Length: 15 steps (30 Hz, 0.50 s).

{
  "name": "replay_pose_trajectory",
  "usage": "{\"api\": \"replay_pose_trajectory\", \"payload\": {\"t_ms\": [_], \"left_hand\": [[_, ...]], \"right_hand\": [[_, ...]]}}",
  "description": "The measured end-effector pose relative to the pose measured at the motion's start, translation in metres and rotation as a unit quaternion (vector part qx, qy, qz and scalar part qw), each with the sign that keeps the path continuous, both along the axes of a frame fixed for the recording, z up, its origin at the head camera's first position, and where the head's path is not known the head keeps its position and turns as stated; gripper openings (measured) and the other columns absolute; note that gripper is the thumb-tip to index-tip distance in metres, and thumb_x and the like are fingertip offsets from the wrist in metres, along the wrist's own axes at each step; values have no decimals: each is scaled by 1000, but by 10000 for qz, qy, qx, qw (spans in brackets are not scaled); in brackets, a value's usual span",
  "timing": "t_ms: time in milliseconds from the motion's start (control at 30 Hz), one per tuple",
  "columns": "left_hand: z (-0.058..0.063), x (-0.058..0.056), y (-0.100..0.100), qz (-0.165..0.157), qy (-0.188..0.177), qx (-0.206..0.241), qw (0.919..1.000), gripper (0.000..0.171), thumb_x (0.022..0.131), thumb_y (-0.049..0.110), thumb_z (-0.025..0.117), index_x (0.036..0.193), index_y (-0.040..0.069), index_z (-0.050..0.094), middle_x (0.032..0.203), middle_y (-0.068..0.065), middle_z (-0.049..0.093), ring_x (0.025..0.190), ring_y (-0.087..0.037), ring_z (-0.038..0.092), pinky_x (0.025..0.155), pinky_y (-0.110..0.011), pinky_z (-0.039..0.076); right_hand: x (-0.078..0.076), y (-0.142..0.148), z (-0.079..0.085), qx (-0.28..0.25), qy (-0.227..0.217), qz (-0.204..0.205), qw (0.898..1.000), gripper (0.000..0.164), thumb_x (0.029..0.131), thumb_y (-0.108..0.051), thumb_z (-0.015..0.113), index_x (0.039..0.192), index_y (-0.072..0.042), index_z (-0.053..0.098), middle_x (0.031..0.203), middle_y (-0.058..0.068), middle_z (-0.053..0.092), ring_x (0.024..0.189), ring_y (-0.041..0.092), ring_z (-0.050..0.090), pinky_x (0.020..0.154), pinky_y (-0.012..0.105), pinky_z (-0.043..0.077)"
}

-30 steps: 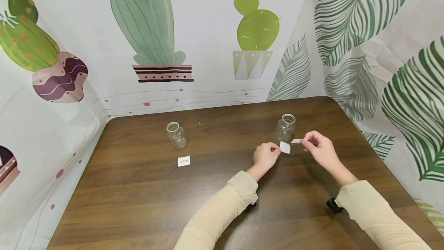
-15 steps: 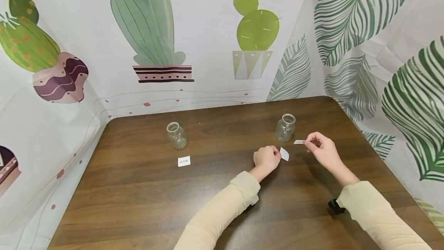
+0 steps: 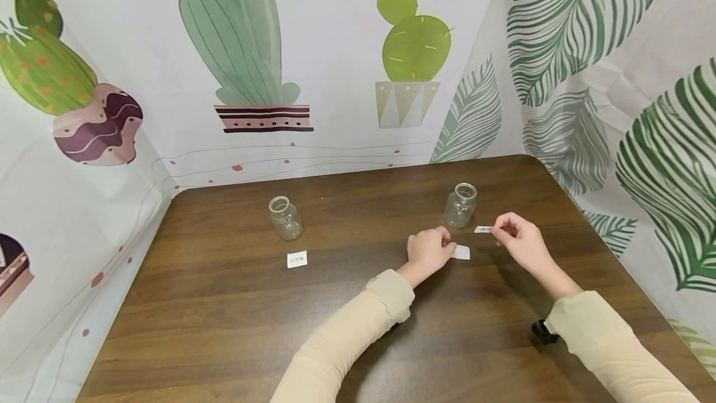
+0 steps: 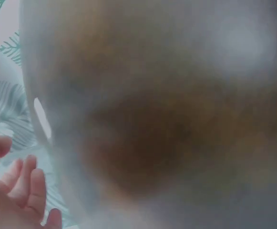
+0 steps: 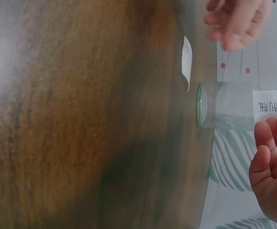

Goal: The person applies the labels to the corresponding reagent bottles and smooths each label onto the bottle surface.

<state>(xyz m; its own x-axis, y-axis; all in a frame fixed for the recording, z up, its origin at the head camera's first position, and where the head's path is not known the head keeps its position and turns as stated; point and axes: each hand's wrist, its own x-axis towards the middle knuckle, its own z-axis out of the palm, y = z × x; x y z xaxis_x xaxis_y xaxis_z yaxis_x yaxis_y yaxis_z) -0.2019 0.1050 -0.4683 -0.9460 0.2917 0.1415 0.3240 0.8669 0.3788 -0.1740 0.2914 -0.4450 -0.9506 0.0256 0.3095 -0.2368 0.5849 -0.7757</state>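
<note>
In the head view my right hand (image 3: 520, 241) pinches a small white paper label (image 3: 484, 229) between thumb and fingertips. Its handwritten characters show in the right wrist view, upside down. My left hand (image 3: 429, 247) is just left of a blank white paper piece (image 3: 461, 252), its fingers loosely bent. From the right wrist, that paper lies on the table, apart from the left hand (image 5: 238, 24). The left wrist view shows the left hand (image 4: 19, 195) with nothing between its fingers; most of that view is blurred. A clear glass jar (image 3: 460, 206) stands upright, lidless, just beyond the hands.
Farther left on the brown wooden table (image 3: 224, 322) stands a second lidless glass jar (image 3: 286, 219). In front of it lies another white label (image 3: 297, 259) with handwriting. A patterned cloth wall (image 3: 341, 48) borders the table at the back and sides.
The blank paper has gone from the left fingertips down onto the table, and the left fingers have loosened. The right hand with its label moved slightly right, then stayed put.
</note>
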Motion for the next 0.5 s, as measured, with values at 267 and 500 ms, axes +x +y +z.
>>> {"api": "replay_pose_trajectory", "payload": {"t_ms": [267,500], "left_hand": [[21,-3,2,-902,1179,231,9886,23,77,35,63,98,25,59,82,17,62,74,-2,57,64,-19,37],[29,1,6,-1257,1609,68,9789,20,77,30,64,97,26,61,81,18,59,73,0,55,67,-17,38]], "right_hand": [[2,-12,10,261,-242,261,9990,8,79,2,58,76,-1,52,63,1,54,50,2,49,47,19,41],[12,-31,30,450,-297,454,9975,9,77,8,56,74,1,50,57,7,51,48,5,47,46,19,40]]}}
